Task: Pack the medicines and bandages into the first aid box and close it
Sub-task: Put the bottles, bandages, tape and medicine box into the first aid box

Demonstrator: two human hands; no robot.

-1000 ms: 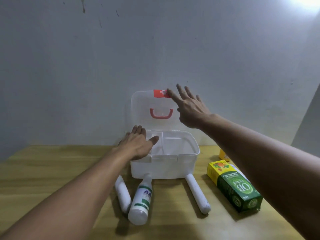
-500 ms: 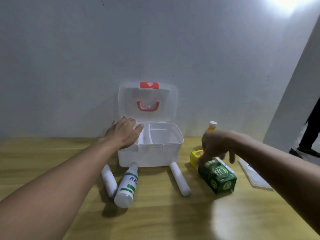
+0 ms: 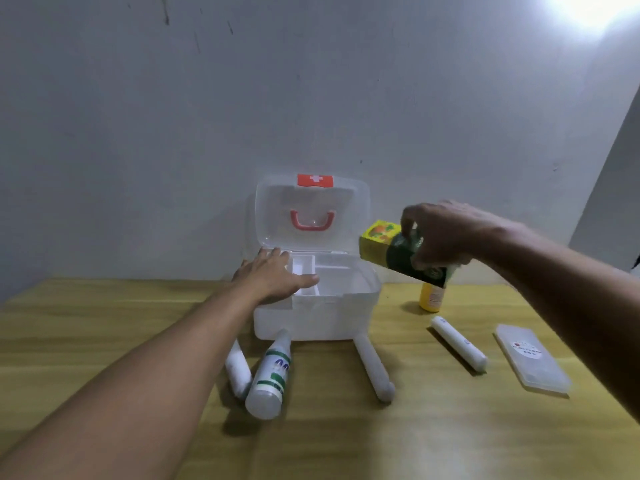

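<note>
The right hand (image 3: pixel 440 237) grips a green medicine carton (image 3: pixel 398 259) beside the open first aid box (image 3: pixel 317 306), where the left hand (image 3: pixel 273 278) rests flat.

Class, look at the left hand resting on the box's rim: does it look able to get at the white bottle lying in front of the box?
Probably yes. The left hand is empty, and the white bottle lies uncovered on the table just in front of the first aid box, below that forearm; only a bandage roll lies beside it.

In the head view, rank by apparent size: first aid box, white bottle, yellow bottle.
1. First aid box, clearly largest.
2. White bottle, though nearer the camera.
3. Yellow bottle, smallest, but partly hidden behind the carton.
</note>
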